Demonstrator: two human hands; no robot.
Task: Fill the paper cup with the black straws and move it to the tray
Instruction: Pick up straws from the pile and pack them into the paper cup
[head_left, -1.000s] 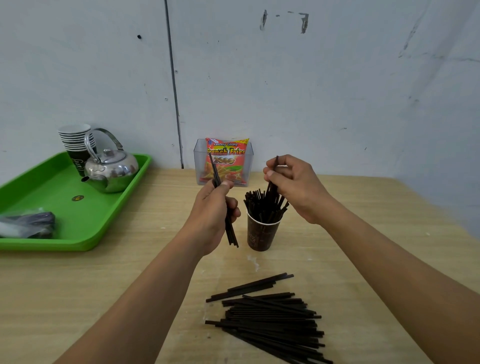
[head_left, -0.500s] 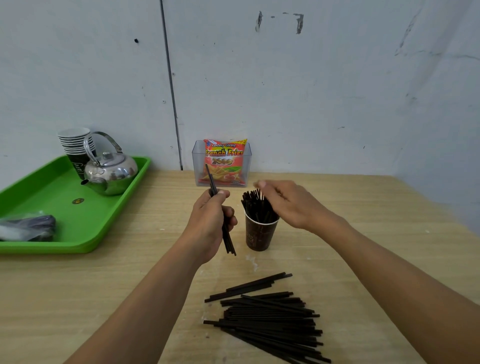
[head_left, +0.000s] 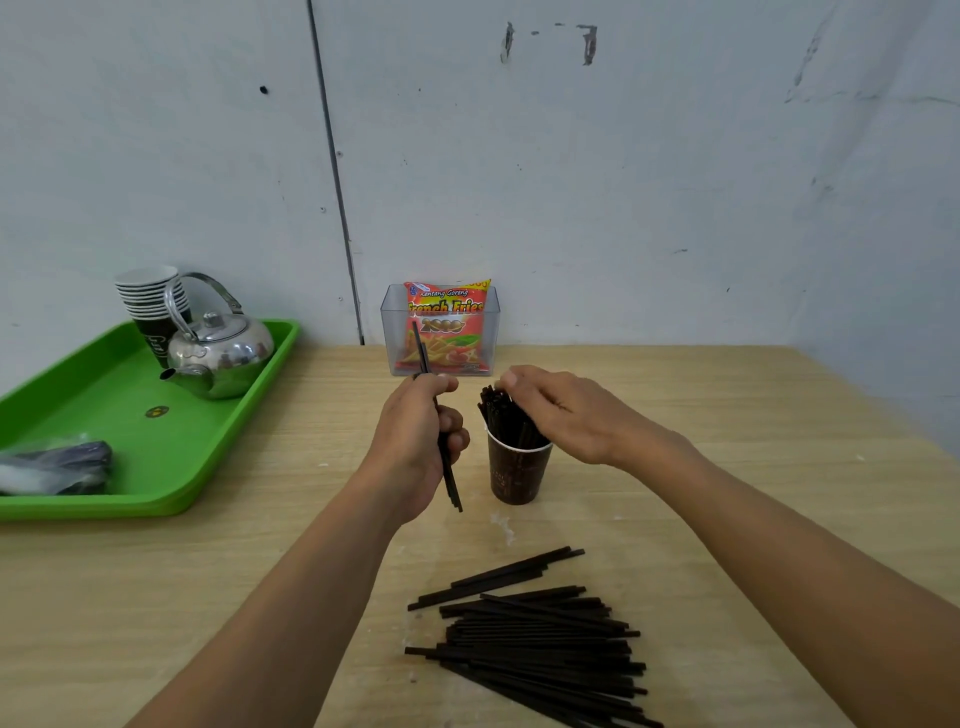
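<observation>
Roughly midway: the green tray (head_left: 78, 512) is waiting well left of the paper cup (head_left: 514, 475), which is standing on the surface (head_left: 727, 415). Loose black straws (head_left: 540, 639) are lying before the cup. The right hand (head_left: 566, 415) is touching the cup's standing bundle with relaxed fingers (head_left: 511, 380). The left hand (head_left: 410, 441), beside the cup, is gripping several more.

brightness: bright, even, cool white; nothing blown out.
source: overhead, out of view; cannot tell lamp or window; right wall (head_left: 883, 260) greyer.
shadows: faint, soft-edged under paper cup (head_left: 514, 478) and loose straws (head_left: 540, 644).
glare: hotspots on kettle (head_left: 223, 353); mild sheen on green tray (head_left: 104, 395).
distortion: wide-angle; wall seam (head_left: 332, 171) bows, forearms stretched at bottom corners.
focus: centre sharp, held straws (head_left: 453, 483) crisp; plastic bag (head_left: 57, 465) soft.
</observation>
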